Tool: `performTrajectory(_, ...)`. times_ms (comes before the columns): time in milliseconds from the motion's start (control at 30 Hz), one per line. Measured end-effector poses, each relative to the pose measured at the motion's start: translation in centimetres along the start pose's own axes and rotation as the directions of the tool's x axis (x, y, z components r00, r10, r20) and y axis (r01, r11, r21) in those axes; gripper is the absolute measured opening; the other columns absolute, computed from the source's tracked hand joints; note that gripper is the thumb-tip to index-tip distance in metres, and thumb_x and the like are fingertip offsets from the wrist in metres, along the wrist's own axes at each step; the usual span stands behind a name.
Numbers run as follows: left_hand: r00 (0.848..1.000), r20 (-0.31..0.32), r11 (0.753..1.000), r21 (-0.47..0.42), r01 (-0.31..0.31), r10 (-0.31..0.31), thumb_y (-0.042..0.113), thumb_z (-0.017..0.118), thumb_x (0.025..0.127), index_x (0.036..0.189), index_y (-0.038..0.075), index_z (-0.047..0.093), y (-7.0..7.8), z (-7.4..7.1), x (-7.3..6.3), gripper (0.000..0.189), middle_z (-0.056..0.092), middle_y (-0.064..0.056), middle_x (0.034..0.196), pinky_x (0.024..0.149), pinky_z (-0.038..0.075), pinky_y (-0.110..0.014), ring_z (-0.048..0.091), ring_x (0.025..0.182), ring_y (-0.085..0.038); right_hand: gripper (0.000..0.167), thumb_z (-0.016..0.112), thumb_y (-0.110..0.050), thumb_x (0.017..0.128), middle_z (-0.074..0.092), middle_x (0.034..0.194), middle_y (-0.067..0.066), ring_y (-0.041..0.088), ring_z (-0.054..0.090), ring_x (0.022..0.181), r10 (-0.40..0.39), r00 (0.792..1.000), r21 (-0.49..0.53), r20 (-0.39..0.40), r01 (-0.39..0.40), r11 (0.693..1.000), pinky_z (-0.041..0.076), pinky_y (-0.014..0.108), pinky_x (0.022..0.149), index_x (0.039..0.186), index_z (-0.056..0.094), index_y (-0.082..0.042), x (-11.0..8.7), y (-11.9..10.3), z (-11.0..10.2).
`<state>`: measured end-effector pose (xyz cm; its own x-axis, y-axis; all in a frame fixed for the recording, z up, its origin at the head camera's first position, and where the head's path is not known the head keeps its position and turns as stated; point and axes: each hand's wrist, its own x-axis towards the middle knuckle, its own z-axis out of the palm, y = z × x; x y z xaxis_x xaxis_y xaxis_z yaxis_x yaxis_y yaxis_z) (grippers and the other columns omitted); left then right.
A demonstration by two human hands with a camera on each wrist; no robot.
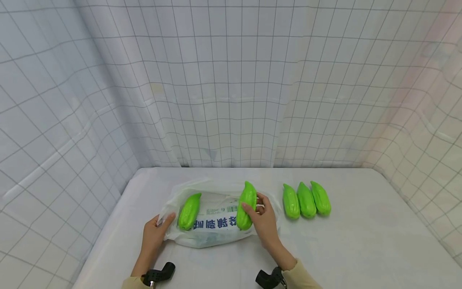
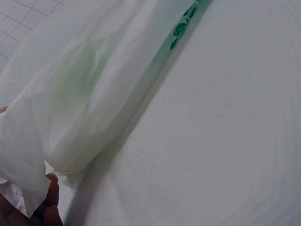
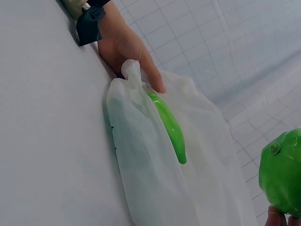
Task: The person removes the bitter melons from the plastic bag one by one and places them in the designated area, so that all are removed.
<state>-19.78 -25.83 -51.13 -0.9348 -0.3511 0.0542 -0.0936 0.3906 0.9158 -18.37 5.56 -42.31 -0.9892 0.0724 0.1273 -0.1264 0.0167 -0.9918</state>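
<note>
A white plastic bag (image 1: pixel 213 239) with blue printing lies with its mouth spread wide. My left hand (image 1: pixel 154 235) pinches the bag's left edge; in the left wrist view its fingers (image 2: pixel 52 190) are bunched in the film. Inside the bag, near that hand, lies one glossy green gourd (image 1: pixel 189 211). My right hand (image 1: pixel 265 222) grips another green gourd (image 1: pixel 247 204) between thumb and fingers, over the right part of the bag. In the right wrist view this held gourd (image 3: pixel 284 172) shows its rounded end, raised apart from the bag.
Three more green gourds (image 1: pixel 306 200) lie side by side on the white table (image 1: pixel 361 245), right of the bag. White gridded curtains (image 1: pixel 231 88) hang behind the table and along both sides. Each wrist wears a black device (image 1: pixel 159 273).
</note>
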Motion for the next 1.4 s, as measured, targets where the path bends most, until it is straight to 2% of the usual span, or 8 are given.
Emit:
performTrajectory(167,1.000,0.002,1.000,0.002,0.011,-0.011,0.039,0.067,0.089,0.103,-0.007,0.064,-0.1,0.0,0.0,0.048,0.064,-0.011,0.087,0.062,0.041,-0.025,0.048,0.069,-0.014,0.053,0.070,-0.014,0.087,0.046,0.106,0.012,0.012,0.050,0.075,0.005,1.000,-0.024,-0.022,-0.005,1.000,0.044,0.020,0.061,0.132,0.045,0.003,0.2,0.5,-0.8)
performTrajectory(400,1.000,0.009,1.000,-0.005,0.009,-0.009,0.037,0.067,0.088,0.104,-0.008,0.064,0.1,-0.1,0.0,0.048,0.063,-0.010,0.087,0.063,0.040,-0.026,0.047,0.070,-0.014,0.060,0.074,-0.021,0.085,0.046,0.109,0.010,0.014,0.052,0.078,0.020,0.999,-0.033,-0.043,-0.021,0.999,0.045,0.021,0.062,0.135,0.045,-0.005,1.5,3.8,-2.1)
performTrajectory(500,1.000,0.008,1.000,-0.005,0.008,-0.008,0.037,0.067,0.088,0.103,-0.008,0.064,0.2,-0.1,0.0,0.048,0.062,-0.009,0.083,0.061,0.039,-0.026,0.047,0.068,-0.014,0.062,0.076,-0.026,0.083,0.047,0.109,0.010,0.015,0.053,0.079,0.009,0.999,-0.058,-0.052,-0.012,0.998,0.045,0.021,0.063,0.134,0.046,-0.006,1.5,4.4,-2.6)
performTrajectory(800,1.000,0.001,1.000,-0.026,0.011,-0.011,0.037,0.068,0.088,0.098,-0.006,0.064,-0.1,0.0,0.1,0.045,0.058,-0.007,0.076,0.059,0.039,-0.027,0.046,0.066,-0.014,0.066,0.078,-0.033,0.079,0.047,0.110,0.008,0.016,0.051,0.082,0.029,0.998,-0.101,-0.061,-0.035,0.994,0.044,0.022,0.065,0.133,0.047,-0.011,1.2,4.8,-4.5)
performTrajectory(1100,1.000,-0.001,1.000,-0.027,0.014,-0.014,0.038,0.068,0.088,0.098,-0.006,0.064,-0.1,0.0,0.1,0.045,0.058,-0.007,0.077,0.060,0.039,-0.027,0.046,0.067,-0.014,0.066,0.079,-0.029,0.079,0.048,0.112,0.009,0.017,0.052,0.085,0.028,0.996,-0.121,-0.080,-0.038,0.992,0.045,0.023,0.069,0.134,0.047,-0.010,0.7,4.8,-6.5)
performTrajectory(1400,1.000,0.005,1.000,-0.018,0.019,-0.019,0.039,0.067,0.088,0.102,-0.007,0.064,-0.2,0.0,0.1,0.048,0.061,-0.008,0.081,0.061,0.039,-0.026,0.046,0.068,-0.015,0.071,0.079,-0.030,0.079,0.044,0.117,0.008,0.017,0.049,0.089,0.099,0.992,-0.176,-0.079,-0.111,0.978,0.044,0.023,0.070,0.138,0.043,-0.011,0.3,4.6,-8.2)
